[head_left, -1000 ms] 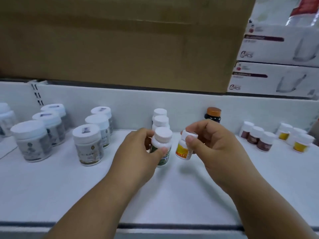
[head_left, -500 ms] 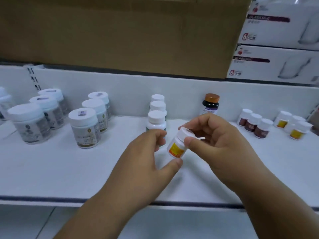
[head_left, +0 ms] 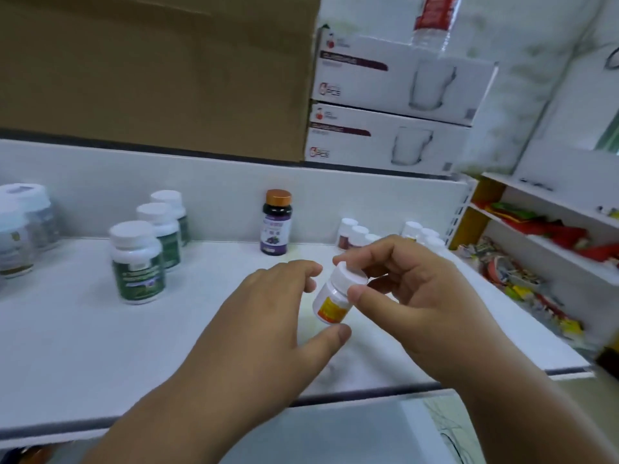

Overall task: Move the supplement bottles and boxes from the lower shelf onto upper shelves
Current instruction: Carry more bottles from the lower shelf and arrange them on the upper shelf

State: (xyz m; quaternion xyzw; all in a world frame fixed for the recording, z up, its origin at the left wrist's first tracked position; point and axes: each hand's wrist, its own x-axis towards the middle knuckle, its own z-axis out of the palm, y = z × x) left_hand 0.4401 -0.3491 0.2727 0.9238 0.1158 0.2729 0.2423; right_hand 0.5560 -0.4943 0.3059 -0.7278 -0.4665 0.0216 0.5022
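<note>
My right hand (head_left: 418, 296) pinches a small white bottle with an orange and yellow label (head_left: 331, 304) by its cap, tilted, above the white shelf (head_left: 83, 346). My left hand (head_left: 268, 316) is spread just left of it, thumb tip under the bottle's base, fingers relaxed and holding nothing. Three green-label white bottles (head_left: 137, 262) stand in a row at the left. A dark bottle with a copper cap (head_left: 276, 222) stands at the back wall. Small white bottles (head_left: 355, 232) show behind my right hand.
Larger white jars (head_left: 20, 229) stand at the far left. A big cardboard box (head_left: 150, 72) and two stacked white glassware boxes (head_left: 392, 105) sit on the shelf above. At the right, a side rack (head_left: 536, 249) holds colourful packets. The shelf's front edge runs below my wrists.
My left hand has let go of the green-label bottle, which stands on the shelf, and moved beside the small bottle. The view has swung right; both hands sit lower and nearer the front edge.
</note>
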